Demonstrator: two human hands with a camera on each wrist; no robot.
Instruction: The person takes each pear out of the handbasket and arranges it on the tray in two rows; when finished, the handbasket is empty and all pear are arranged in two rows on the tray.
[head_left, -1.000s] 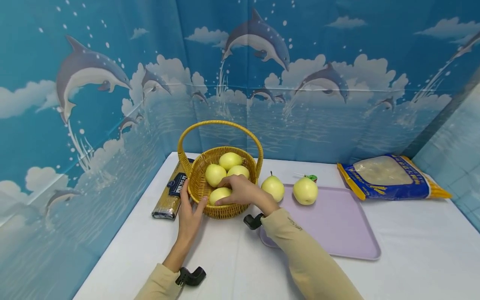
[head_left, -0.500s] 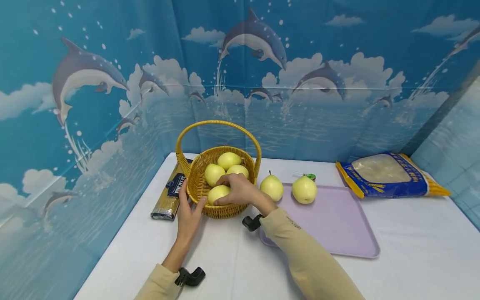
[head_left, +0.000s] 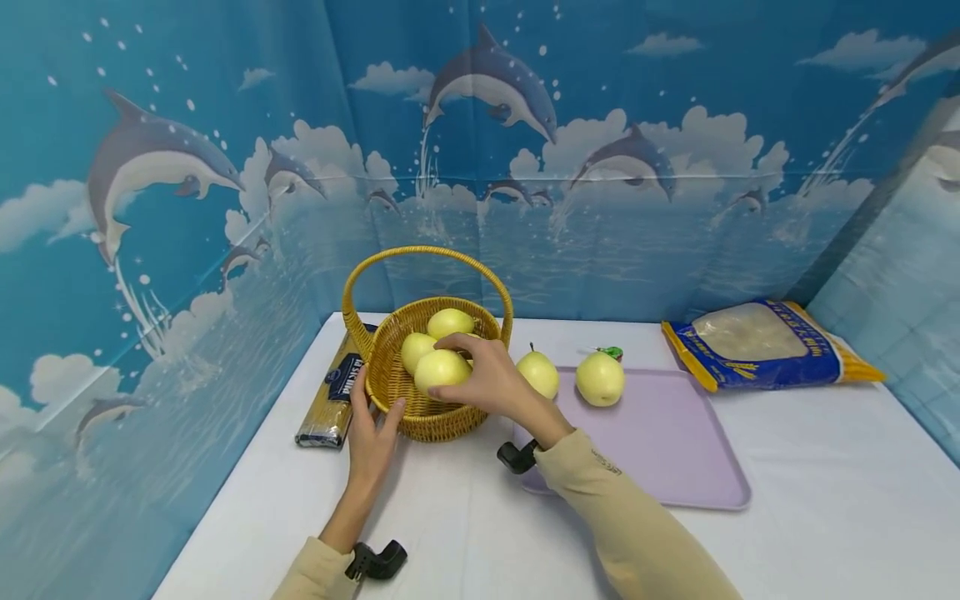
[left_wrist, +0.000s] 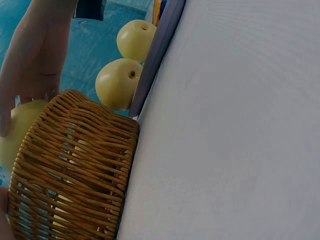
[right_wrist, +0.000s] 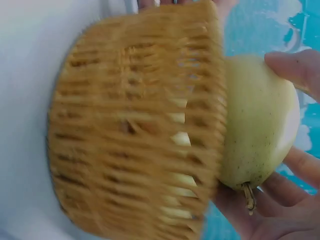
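My right hand (head_left: 491,379) grips a yellow-green pear (head_left: 441,372) above the front part of the wicker basket (head_left: 442,427). In the right wrist view this pear (right_wrist: 257,120) shows its short stem, with my thumb and fingers around it and the basket wall in front. More pears (head_left: 450,323) lie in the basket, one mostly hidden behind my hand. My left hand (head_left: 371,446) holds the basket at its left front, thumb at the rim and fingers along the outer wall.
Two pears (head_left: 600,379) stand at the back left of a lilac tray (head_left: 667,450). Behind them lies a small green item (head_left: 613,352) with a thin stick. A pasta pack (head_left: 327,408) is left of the basket. A blue-yellow bag (head_left: 765,346) lies back right. The basket's tall handle (head_left: 427,249) arches overhead.
The gripped pear has risen from the front of the basket floor and now overlaps the other pears. My left hand stays on the basket. The head view has shifted slightly.
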